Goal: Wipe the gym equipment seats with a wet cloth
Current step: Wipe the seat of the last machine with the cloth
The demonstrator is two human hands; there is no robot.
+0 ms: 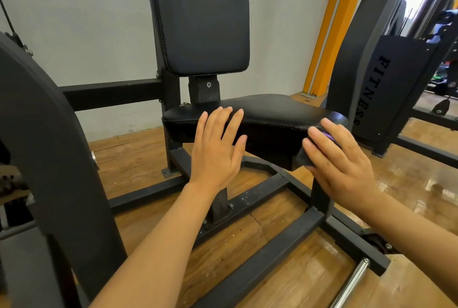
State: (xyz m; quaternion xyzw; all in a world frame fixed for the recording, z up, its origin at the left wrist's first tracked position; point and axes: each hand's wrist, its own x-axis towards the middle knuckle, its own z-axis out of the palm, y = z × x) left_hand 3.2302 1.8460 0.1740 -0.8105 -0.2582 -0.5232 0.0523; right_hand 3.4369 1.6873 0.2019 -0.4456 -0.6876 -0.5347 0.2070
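The only writing that can be read is "FITNESS", in black letters running down the dark panel [386, 89] of a neighbouring machine at about three o'clock. At the centre of the view is the black padded seat [260, 114] of a gym machine, with its upright backrest pad [200, 15] rising behind it at twelve o'clock, both carried on a black steel frame [260, 253] whose bars spread across the floor toward six o'clock. The left hand [218, 149] lies flat with fingers straight and slightly spread, its fingertips on the near edge of the seat, gripping nothing. The right hand [342, 158], at about four o'clock from the seat's centre, presses with straight fingers on a dark cloth [307, 156] with a purple patch showing between the fingers, held against the seat's front right corner. The floor [416, 183] is glossy wood-look planking, shining with reflections at four o'clock. A pale grey-white wall [81, 22] fills ten o'clock, and an orange vertical trim strip [332, 25] stands at two o'clock. A chrome bar [352, 283] lies at five o'clock.
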